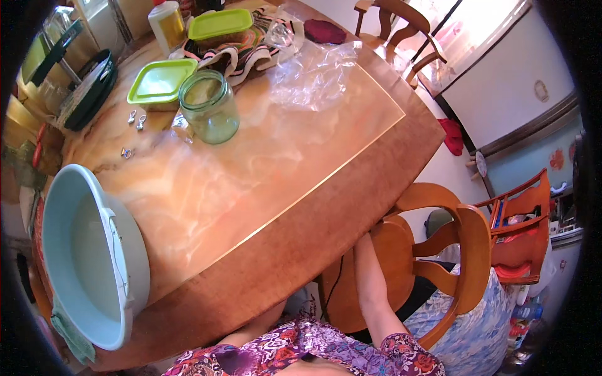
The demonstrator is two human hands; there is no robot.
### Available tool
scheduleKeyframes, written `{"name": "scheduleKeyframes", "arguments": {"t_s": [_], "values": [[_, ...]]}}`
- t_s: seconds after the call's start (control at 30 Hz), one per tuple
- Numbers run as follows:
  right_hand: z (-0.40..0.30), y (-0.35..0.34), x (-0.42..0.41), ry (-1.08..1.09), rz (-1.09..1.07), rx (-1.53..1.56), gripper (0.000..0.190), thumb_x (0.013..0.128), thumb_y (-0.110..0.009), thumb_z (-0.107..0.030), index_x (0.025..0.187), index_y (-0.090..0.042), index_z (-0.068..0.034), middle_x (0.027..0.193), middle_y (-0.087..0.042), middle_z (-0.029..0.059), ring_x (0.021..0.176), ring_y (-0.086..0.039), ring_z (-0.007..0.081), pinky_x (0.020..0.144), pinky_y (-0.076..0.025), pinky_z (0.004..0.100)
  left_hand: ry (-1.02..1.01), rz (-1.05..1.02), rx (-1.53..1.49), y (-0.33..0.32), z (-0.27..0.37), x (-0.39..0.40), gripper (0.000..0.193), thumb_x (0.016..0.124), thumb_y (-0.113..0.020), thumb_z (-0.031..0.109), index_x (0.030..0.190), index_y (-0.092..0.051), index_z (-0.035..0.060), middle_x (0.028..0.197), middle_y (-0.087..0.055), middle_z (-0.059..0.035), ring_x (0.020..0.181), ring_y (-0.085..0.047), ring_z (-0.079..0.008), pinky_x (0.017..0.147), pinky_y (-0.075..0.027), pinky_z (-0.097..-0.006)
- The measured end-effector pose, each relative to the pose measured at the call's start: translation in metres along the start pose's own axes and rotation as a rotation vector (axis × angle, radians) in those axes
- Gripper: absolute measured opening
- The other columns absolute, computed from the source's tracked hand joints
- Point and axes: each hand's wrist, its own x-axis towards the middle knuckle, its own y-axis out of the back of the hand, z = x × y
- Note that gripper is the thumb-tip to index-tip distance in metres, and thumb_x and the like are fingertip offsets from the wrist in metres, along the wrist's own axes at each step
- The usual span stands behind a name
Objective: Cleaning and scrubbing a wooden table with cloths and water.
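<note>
Both my hands are hidden below the table's edge. My right forearm reaches down past the rim beside a wooden chair [367,301]; only a little of my left forearm shows. Before me is a table [225,188] with a marbled top and brown border. An open green-tinted glass jar [214,117] stands on it, with nothing visible inside. Behind the jar is a lime-rimmed food container [162,82]. Several small metal clips [141,122] lie left of the jar. A crumpled clear plastic bag [310,75] is spread to the jar's right.
A pale blue basin [136,249] holding cloudy liquid stands at the left, with a green cloth [70,331] against its rim. A white bottle [167,28] and a second lime-lidded container [221,24] on a striped cloth [230,61] are at the back. Another chair [404,23] stands beyond.
</note>
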Motion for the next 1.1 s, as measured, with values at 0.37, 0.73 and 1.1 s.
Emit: {"name": "scheduleKeyframes", "arguments": {"t_s": [0.37,0.73,1.1], "values": [[0.043,-0.040,-0.061,-0.062,-0.147,-0.088,0.046,0.088,-0.054,-0.026,0.125,-0.042,-0.001,0.124,-0.051,0.0122,0.113,-0.049,0.0245,0.096,-0.038,0.0355,-0.039,0.198,0.348,-0.010,-0.079,-0.037,0.040,0.093,-0.042,0.037,0.123,-0.048,0.0106,0.125,-0.049,-0.0110,0.116,-0.045,-0.0264,0.097,-0.036,-0.0393],[0.009,-0.013,-0.001,0.043,-0.085,-0.144,0.048,0.086,-0.056,-0.027,0.125,-0.042,-0.002,0.124,-0.051,0.0122,0.113,-0.048,0.0251,0.097,-0.037,0.0360,0.000,0.100,0.034,0.022,0.056,-0.014,0.035,0.093,-0.045,0.032,0.117,-0.053,0.0075,0.119,-0.053,-0.0121,0.112,-0.048,-0.0254,0.095,-0.037,-0.0373],[-0.008,-0.027,-0.018,0.107,-0.182,-0.248,0.050,0.085,-0.058,-0.028,0.125,-0.042,-0.003,0.124,-0.051,0.0122,0.114,-0.048,0.0258,0.098,-0.036,0.0365,-0.185,0.168,0.001,-0.024,-0.060,-0.006,0.036,0.090,-0.050,0.031,0.116,-0.053,0.0069,0.118,-0.053,-0.0122,0.112,-0.048,-0.0245,0.095,-0.037,-0.0370]]}}
